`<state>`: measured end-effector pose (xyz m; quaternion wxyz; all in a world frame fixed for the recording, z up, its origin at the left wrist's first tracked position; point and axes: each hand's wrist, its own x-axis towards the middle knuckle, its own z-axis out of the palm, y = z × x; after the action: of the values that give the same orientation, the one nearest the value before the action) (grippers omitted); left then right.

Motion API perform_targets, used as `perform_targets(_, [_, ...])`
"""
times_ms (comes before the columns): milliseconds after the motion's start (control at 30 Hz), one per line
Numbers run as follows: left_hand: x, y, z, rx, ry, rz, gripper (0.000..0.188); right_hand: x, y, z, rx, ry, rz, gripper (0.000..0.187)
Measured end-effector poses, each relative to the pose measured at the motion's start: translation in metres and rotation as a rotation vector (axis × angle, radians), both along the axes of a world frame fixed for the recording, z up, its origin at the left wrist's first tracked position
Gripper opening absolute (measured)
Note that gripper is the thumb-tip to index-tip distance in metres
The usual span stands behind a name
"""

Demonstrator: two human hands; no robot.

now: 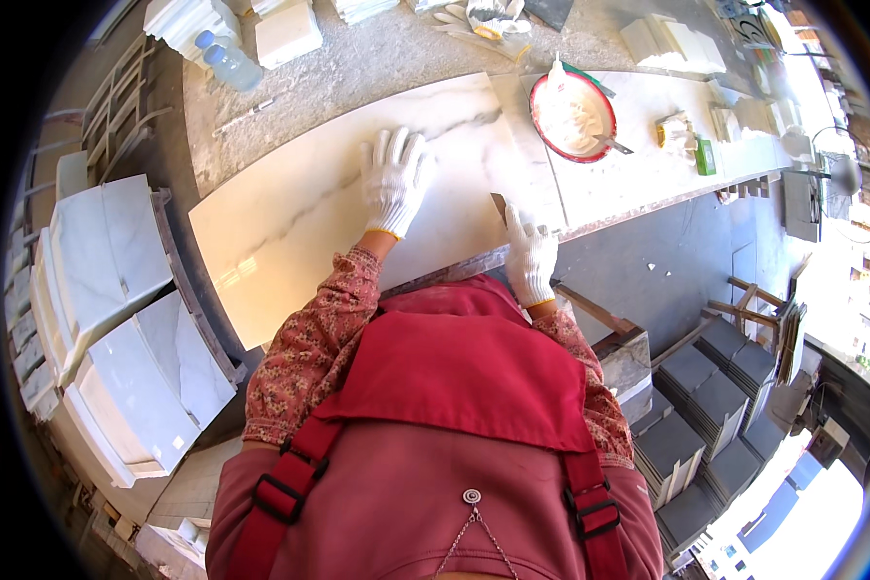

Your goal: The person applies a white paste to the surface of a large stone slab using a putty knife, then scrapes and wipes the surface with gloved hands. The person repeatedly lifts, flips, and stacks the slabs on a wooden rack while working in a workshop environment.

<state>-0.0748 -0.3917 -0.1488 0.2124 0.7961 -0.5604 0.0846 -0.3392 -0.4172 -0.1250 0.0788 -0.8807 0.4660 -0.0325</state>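
A white marble-look slab (300, 213) with grey veins lies on the worktop in front of me. My left hand (394, 179), in a white knit glove, rests on its surface with fingers spread, holding nothing. At the slab's near edge is my right hand (530, 253), also gloved in white. A flat dark scraper-like blade (499, 207) sticks out beside its fingers, which appear closed on it; the handle is hidden. Right of the slab, a red-rimmed bowl (545, 135) of creamy white paste stands on another pale slab, with a metal spatula (613, 144) in it.
Plastic bottles (230, 64) and stacked white tiles (288, 37) stand at the far left. Spare gloves (488, 27) lie at the back. A green box (706, 158) sits far right. Slab stacks (116, 251) are at left; grey tile stacks (691, 445) stand at lower right.
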Motion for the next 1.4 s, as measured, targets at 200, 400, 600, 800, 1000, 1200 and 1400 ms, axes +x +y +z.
perform_targets(200, [-0.002, -0.002, 0.011, -0.010, 0.006, -0.016, 0.036, 0.003, -0.004, -0.004, -0.097, 0.009, -0.027, 0.060])
perform_targets(400, [0.001, -0.003, 0.002, -0.023, 0.003, -0.026, 0.037, 0.005, -0.006, -0.001, -0.036, 0.018, -0.047, 0.062])
perform_targets(600, [0.000, 0.000, 0.000, -0.015, -0.002, -0.028, 0.038, 0.006, -0.004, 0.003, -0.074, 0.031, 0.008, 0.060])
perform_targets(800, [0.000, -0.001, 0.001, 0.002, 0.005, -0.013, 0.040, 0.003, 0.002, -0.003, -0.085, 0.007, 0.024, 0.060])
perform_targets(1000, [0.000, -0.001, 0.002, -0.013, 0.000, -0.018, 0.038, 0.008, -0.002, -0.001, -0.090, 0.010, -0.053, 0.062])
perform_targets(1200, [0.001, -0.004, 0.002, 0.008, 0.039, -0.033, 0.040, 0.003, -0.004, -0.003, -0.083, 0.026, -0.024, 0.060])
perform_targets(1400, [0.001, -0.001, 0.005, -0.014, 0.005, -0.014, 0.036, 0.006, -0.013, 0.004, -0.123, 0.032, -0.024, 0.058])
